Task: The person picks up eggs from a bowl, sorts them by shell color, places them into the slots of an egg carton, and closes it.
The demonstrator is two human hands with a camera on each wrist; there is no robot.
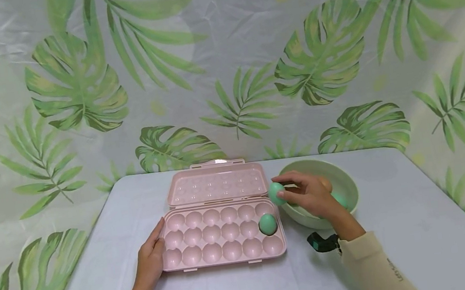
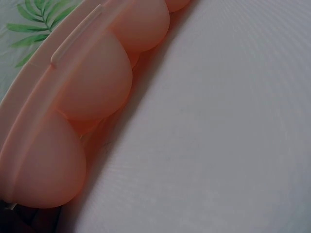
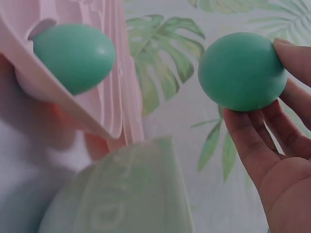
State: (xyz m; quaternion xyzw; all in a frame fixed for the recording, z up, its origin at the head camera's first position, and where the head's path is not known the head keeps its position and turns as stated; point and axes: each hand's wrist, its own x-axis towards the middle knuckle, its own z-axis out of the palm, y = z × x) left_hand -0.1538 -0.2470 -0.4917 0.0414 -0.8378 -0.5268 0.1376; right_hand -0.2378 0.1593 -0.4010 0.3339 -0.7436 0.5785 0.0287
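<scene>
An open pink egg tray [image 1: 225, 254] lies on the white table, its lid [image 1: 215, 184] flat behind it. One green egg [image 1: 267, 224] sits in a cup at the tray's right end, also seen as the green egg [image 3: 74, 57] in the right wrist view. My right hand [image 1: 305, 194] pinches a second green egg [image 1: 276, 193] [image 3: 241, 71] with its fingertips, above the gap between tray and pale green bowl [image 1: 350, 187]. My left hand [image 1: 152, 256] rests with straight fingers against the tray's left edge; the left wrist view shows only the tray's underside [image 2: 92, 82].
The bowl [image 3: 121, 194] holds more eggs, one green [image 1: 340, 199] and one orange [image 1: 326, 184], partly hidden by my hand. A leaf-print cloth hangs behind the table [image 1: 425, 237]. Table edges run close at left and right.
</scene>
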